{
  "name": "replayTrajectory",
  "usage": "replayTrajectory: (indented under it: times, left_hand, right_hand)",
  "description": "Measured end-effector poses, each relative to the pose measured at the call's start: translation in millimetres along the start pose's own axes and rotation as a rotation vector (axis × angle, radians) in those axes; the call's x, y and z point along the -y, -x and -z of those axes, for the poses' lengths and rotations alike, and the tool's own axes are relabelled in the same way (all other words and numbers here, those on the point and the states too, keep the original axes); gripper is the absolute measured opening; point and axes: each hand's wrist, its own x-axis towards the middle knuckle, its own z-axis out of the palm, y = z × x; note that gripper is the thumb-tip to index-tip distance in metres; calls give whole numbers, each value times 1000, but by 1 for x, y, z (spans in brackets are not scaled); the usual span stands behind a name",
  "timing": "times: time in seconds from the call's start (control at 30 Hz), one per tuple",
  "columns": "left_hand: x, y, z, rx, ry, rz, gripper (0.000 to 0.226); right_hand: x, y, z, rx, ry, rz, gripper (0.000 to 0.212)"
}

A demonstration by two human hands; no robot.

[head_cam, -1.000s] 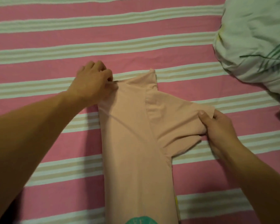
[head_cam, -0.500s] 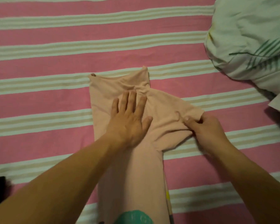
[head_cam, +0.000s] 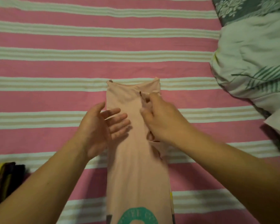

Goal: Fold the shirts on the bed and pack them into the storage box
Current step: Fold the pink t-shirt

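Mid-fold on one peach shirt (head_cam: 136, 172), lying as a narrow lengthwise strip down the middle of the pink striped bed (head_cam: 55, 67), collar end away from the viewer and a teal printed badge at the near end running out of frame. Both sides apparently tucked in already, the right sleeve just being laid across the chest. Right hand (head_cam: 162, 120) curled over that folded-in sleeve, fingers seemingly pinching the cloth, though blurred and partly hidden under the knuckles. Left hand (head_cam: 100, 128) flat and relaxed, fingers straight, hovering at the strip's left edge or barely touching it, gripping nothing. Left to do, as a judgement: smoothing, the crosswise folds that shorten the strip, then packing. No storage box anywhere in view, so no telling how many shirts already packed. Dark striped fabric (head_cam: 5, 180) at the lower left edge, perhaps another garment waiting. Plenty of bare sheet beyond the collar and to both sides of the strip for folding upward. Rumpled pale quilt (head_cam: 252, 62) bunched at the right, well apart from the shirt.
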Motion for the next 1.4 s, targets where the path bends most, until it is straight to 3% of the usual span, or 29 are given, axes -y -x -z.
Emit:
replayTrajectory:
  times: [0.1, 0.23, 0.3, 0.4, 0.43, 0.5, 0.57, 0.63, 0.73, 0.8, 0.87, 0.97, 1.07, 1.2, 1.27, 1.4]
  left_hand:
    - [9, -17, 10, -25, -61, 1, 40]
    - [22, -37, 16, -142, -279, -107, 15]
    - [27, -33, 17, -227, -369, -213, 30]
    - [49, -8, 15, -306, -593, -386, 68]
    - [59, 1, 16, -284, -693, -421, 77]
    - [81, 16, 19, -258, -1115, -549, 79]
    - [97, 19, 26, -223, -1550, -793, 60]
    - [101, 17, 32, -88, -1711, -929, 44]
    - [99, 12, 37, 79, -1756, -1048, 21]
    - [95, 12, 41, 97, -1766, -1096, 13]
    - [91, 14, 45, 125, -1761, -1079, 24]
    - [87, 19, 53, 196, -1688, -1037, 28]
    - [70, 5, 52, 45, -1581, -975, 23]
    - [32, -41, 30, -199, -1696, -904, 32]
    - [17, -57, 21, -235, -1722, -858, 27]
    - [-3, -72, 14, -196, -1723, -747, 16]
  right_hand:
    - [15, 8, -53, 241, 84, -43, 41]
    - [-27, 0, -57, -32, 273, -134, 27]
    - [-51, -15, -41, -163, 304, -165, 26]
    - [-73, -48, -22, -86, 215, -135, 42]
    - [-78, -61, -20, -42, 191, -104, 46]
    - [-86, -81, -18, 24, 153, -66, 45]
    - [-93, -92, -18, 65, 125, -69, 34]
    - [-96, -97, -20, 19, 78, -104, 24]
    - [-87, -82, -24, -227, 15, -124, 24]
    - [-75, -44, -30, -309, 82, 61, 25]
    - [-65, 11, -40, -170, 167, 298, 35]
    - [-75, 73, -65, 93, 515, 493, 36]
    - [-100, 89, -74, 11, 621, 567, 9]
    - [-108, 95, -74, -55, 514, 550, 8]
    - [-107, 95, -77, -73, 436, 437, 18]
    - [-110, 93, -80, -105, 363, 366, 7]
